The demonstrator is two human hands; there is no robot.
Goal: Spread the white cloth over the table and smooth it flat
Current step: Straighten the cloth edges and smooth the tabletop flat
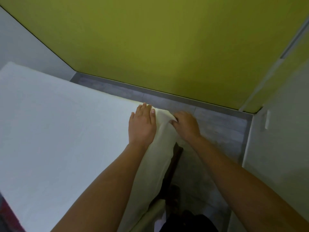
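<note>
The white cloth point(58, 124) covers the table top across the left half of the view and hangs over its right edge. My left hand point(142, 124) lies flat, palm down, on the cloth near the far right corner. My right hand point(185, 124) is just beyond that corner, its fingers curled and pinching the cloth where it drapes over the edge. A dark wooden part of the table point(175, 158) shows under the hanging cloth.
A yellow-green wall point(167, 47) stands close behind the table, with a strip of grey floor point(209, 131) between. White walls close in on the left and right. My foot in a dark sandal point(175, 193) stands beside the table.
</note>
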